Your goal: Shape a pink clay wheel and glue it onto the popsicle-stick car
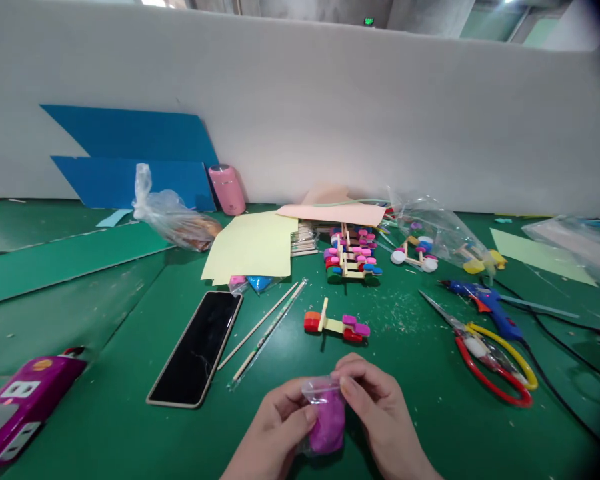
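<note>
Low in the head view, a small clear plastic bag point(327, 421) holds a purple lump that looks like modelling clay. My left hand point(280, 423) is closed on the bag's left side, thumb pressed on its front. At the bag's top right corner, my right hand point(373, 407) pinches the plastic between thumb and fingers. Just beyond my hands stands a small craft-stick model point(336, 325) with red, orange and purple clay parts. Farther back, several similar models point(353, 257) are lined up close together.
A phone point(196, 348) and two thin sticks point(267, 327) lie left of centre. Scissors point(480, 350) and a blue glue gun point(485, 305) with its cable are on the right. A purple power strip point(27, 407) sits far left. Yellow paper point(255, 247) and a pink bottle point(227, 190) are behind.
</note>
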The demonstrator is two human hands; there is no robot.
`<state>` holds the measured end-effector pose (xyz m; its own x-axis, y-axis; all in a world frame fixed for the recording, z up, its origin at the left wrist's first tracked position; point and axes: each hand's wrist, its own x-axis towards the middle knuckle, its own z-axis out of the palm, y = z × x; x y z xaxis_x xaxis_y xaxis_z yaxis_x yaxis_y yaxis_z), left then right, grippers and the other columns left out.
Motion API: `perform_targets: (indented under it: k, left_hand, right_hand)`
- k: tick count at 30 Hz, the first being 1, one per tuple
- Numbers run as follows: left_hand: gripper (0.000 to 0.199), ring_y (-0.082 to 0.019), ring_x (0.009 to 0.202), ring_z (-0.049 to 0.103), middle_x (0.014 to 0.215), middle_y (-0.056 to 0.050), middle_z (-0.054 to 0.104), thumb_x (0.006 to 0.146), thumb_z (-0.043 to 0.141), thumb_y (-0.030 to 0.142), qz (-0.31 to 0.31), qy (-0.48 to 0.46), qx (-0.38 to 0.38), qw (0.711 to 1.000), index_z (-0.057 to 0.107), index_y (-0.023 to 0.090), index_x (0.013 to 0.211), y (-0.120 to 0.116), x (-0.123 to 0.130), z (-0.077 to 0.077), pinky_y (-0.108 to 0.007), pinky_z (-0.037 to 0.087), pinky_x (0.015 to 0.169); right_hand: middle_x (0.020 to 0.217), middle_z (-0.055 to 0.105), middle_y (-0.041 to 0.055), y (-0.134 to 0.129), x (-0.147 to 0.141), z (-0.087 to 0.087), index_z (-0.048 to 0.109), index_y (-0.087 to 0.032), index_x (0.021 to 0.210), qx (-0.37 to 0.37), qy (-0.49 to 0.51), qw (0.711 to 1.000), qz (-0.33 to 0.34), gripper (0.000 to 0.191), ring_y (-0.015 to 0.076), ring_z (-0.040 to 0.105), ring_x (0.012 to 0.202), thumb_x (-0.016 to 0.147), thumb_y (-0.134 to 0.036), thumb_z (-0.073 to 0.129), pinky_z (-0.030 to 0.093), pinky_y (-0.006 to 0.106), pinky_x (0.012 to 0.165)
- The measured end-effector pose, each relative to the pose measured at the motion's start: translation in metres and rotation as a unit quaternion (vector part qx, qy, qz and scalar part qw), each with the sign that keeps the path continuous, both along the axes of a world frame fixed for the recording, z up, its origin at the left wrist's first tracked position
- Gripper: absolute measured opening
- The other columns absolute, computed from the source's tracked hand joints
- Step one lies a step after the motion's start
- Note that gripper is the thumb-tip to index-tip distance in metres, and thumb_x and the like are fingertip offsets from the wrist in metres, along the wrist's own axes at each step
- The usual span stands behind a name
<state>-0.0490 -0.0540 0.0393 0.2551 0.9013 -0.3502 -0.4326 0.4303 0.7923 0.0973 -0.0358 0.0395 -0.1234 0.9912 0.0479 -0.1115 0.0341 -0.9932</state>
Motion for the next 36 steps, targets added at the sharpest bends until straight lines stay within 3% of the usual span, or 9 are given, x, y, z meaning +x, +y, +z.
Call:
perform_targets:
  k: [3,5,10,18,22,27,33,36]
  left_hand:
    - [0.038,-0.022,0.088,0.060,0.095,-0.009,0.068,0.068,0.067,0.033,0.007,0.050,0.076,0.996,0.064,0.021,0.103,0.000,-0.002,-0.001,-0.033,0.047,0.077]
    - [0.035,-0.021,0.091,0.060,0.101,-0.007,0.066,0.070,0.066,0.029,0.029,0.106,0.130,0.985,0.063,0.024,0.104,0.000,-0.002,0.000,-0.032,0.047,0.079]
    - [0.014,-0.017,0.081,0.063,0.084,-0.004,0.069,0.073,0.062,0.019,0.071,0.225,0.241,0.941,0.071,0.023,0.083,0.007,0.000,0.006,-0.025,0.051,0.072]
    - [0.017,-0.014,0.064,0.062,0.070,-0.003,0.067,0.079,0.054,0.018,0.037,0.300,0.301,0.905,0.071,0.021,0.077,0.011,-0.007,0.011,-0.022,0.050,0.058]
    - [0.017,-0.012,0.057,0.059,0.063,-0.001,0.062,0.079,0.053,0.019,0.051,0.326,0.302,0.894,0.067,0.018,0.069,0.009,-0.008,0.009,-0.020,0.047,0.053]
    - [0.019,-0.011,0.057,0.054,0.061,0.000,0.054,0.080,0.052,0.022,0.074,0.329,0.275,0.901,0.061,0.016,0.064,0.007,-0.003,0.006,-0.020,0.043,0.053]
    - [0.032,-0.009,0.051,0.037,0.056,0.005,0.036,0.078,0.053,0.035,0.133,0.324,0.125,0.928,0.043,0.018,0.053,0.005,0.007,-0.002,-0.020,0.034,0.047]
    - [0.034,-0.009,0.051,0.034,0.055,0.005,0.034,0.078,0.052,0.037,0.131,0.317,0.107,0.933,0.041,0.018,0.053,0.005,0.008,-0.005,-0.020,0.033,0.047]
  right_hand:
    - [0.069,0.053,0.0005,0.001,0.000,0.002,0.065,-0.020,0.073,0.030,-0.045,0.998,-0.021,0.015,0.0114,0.051,0.061,0.081,-0.028,0.056,0.042,0.021,0.055]
    - [0.069,0.054,0.0003,0.000,0.001,0.001,0.067,-0.021,0.076,0.054,-0.072,0.996,-0.027,0.012,0.0113,0.052,0.061,0.080,-0.024,0.056,0.042,0.021,0.054]
    - [0.069,0.055,0.0000,-0.003,0.003,-0.001,0.068,-0.023,0.081,0.082,-0.093,0.992,-0.028,0.012,0.0113,0.053,0.062,0.080,-0.020,0.057,0.042,0.021,0.053]
    - [0.064,0.054,0.0001,-0.001,0.006,-0.004,0.068,-0.021,0.076,0.070,-0.114,0.991,-0.022,0.013,0.0113,0.051,0.058,0.080,-0.025,0.056,0.041,0.021,0.051]
    - [0.071,0.054,0.0004,-0.002,0.003,-0.004,0.064,-0.019,0.087,0.019,-0.125,0.992,0.028,0.019,0.0112,0.049,0.060,0.076,-0.034,0.060,0.041,0.021,0.054]
    - [0.058,0.042,-0.0048,-0.004,-0.005,0.002,0.051,-0.017,0.067,-0.053,-0.132,0.984,0.103,0.023,0.0084,0.037,0.053,0.074,-0.037,0.059,0.033,0.019,0.049]
    - [0.059,0.041,-0.0051,-0.002,-0.009,0.008,0.048,-0.018,0.066,-0.089,-0.112,0.979,0.144,0.018,0.0082,0.037,0.054,0.076,-0.030,0.057,0.031,0.018,0.049]
    - [0.060,0.042,-0.0043,-0.003,-0.007,0.007,0.050,-0.017,0.068,-0.074,-0.107,0.983,0.133,0.020,0.0084,0.036,0.055,0.080,-0.033,0.052,0.031,0.019,0.050]
